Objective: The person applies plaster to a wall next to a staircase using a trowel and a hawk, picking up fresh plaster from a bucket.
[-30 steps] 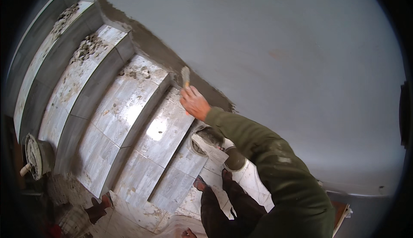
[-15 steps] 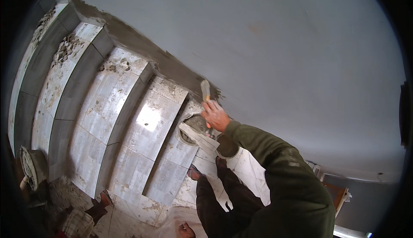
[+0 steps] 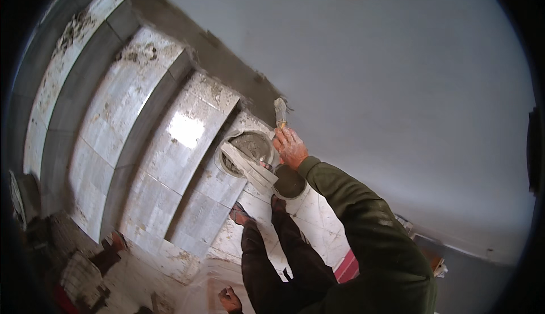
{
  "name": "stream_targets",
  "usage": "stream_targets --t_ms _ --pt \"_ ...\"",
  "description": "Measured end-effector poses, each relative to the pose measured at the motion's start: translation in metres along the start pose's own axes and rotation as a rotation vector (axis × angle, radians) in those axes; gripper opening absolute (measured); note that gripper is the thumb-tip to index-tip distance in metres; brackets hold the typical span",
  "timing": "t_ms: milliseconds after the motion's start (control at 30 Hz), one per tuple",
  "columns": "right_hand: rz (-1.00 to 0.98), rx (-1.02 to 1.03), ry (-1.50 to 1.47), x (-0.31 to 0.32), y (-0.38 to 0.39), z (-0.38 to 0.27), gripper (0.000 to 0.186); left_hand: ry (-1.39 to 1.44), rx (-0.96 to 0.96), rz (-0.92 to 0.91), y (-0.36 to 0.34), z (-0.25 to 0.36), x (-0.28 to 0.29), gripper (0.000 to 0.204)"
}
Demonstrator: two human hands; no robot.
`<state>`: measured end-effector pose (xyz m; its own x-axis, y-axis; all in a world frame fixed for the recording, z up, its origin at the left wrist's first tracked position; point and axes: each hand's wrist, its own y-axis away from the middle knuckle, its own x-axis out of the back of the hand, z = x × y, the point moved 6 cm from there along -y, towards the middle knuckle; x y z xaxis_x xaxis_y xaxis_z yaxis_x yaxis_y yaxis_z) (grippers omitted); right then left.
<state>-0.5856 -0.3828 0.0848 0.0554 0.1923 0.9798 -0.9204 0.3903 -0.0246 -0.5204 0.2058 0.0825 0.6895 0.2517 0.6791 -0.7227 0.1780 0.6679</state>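
My right hand (image 3: 292, 148) is closed around the handle of a flat brush (image 3: 280, 113) with a pale, mortar-caked head. The brush head is at the lower end of a wet grey mortar strip (image 3: 227, 61) on the wall. Below that hand stands a round bucket (image 3: 272, 148) of grey mortar, and a long whitish, mortar-crusted board-like tool (image 3: 248, 165) lies across its rim. Beside it is a smaller bucket (image 3: 290, 182) with dark grey contents. Low in the view, my left hand (image 3: 229, 300) hangs by my leg, fingers loosely bent, holding nothing visible.
Tiled steps (image 3: 164, 138) climb to the left, with mortar crumbs (image 3: 136, 51) near the wall. Another person's plaid garment (image 3: 84, 277) and foot (image 3: 117, 241) show at lower left, near a dirty bucket (image 3: 28, 200). Clear plastic sheeting (image 3: 198, 274) lies near my legs.
The brush has moved slightly down along the wall, and its head stands more upright. My view has shifted, so the steps appear farther left. My left hand still hangs low.
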Motion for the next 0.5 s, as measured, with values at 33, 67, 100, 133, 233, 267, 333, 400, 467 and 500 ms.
stream_targets --t_ms 33,67,100,133,233,267,333,400,467,500 --pt "-0.114 -0.007 0.006 -0.016 0.012 0.002 0.031 -0.012 0.006 -0.013 0.004 0.010 -0.004 0.051" --pt "-0.216 -0.004 0.013 -0.031 0.020 0.002 0.032 0.001 0.032 -0.011 0.008 0.000 -0.009 0.051" --pt "-0.261 -0.024 -0.058 -0.041 0.034 0.001 0.030 0.008 -0.001 -0.008 0.006 -0.006 -0.017 0.050" --pt "-0.274 0.000 -0.049 -0.048 0.047 0.003 0.030 0.016 -0.033 -0.005 0.008 -0.012 -0.029 0.050" --pt "-0.053 0.042 -0.121 -0.029 0.035 -0.013 0.022 0.034 0.107 -0.038 0.028 -0.008 -0.040 0.048" --pt "-0.068 0.075 -0.131 -0.028 0.027 -0.014 0.022 0.010 0.045 -0.027 0.031 -0.013 -0.049 0.046" --pt "-0.064 0.038 -0.073 -0.031 0.007 -0.010 0.020 0.043 -0.005 0.023 0.038 -0.030 -0.069 0.040" --pt "-0.112 0.037 -0.016 -0.059 0.020 0.005 0.018 0.067 0.082 -0.013 0.045 -0.004 -0.080 0.036" --pt "-0.142 0.170 0.051 -0.096 0.050 0.020 0.015 0.144 0.031 0.014 0.040 0.006 -0.097 0.034" --pt "-0.248 0.186 0.013 -0.108 0.058 0.012 0.013 0.174 0.133 -0.005 0.043 -0.001 -0.104 0.032"
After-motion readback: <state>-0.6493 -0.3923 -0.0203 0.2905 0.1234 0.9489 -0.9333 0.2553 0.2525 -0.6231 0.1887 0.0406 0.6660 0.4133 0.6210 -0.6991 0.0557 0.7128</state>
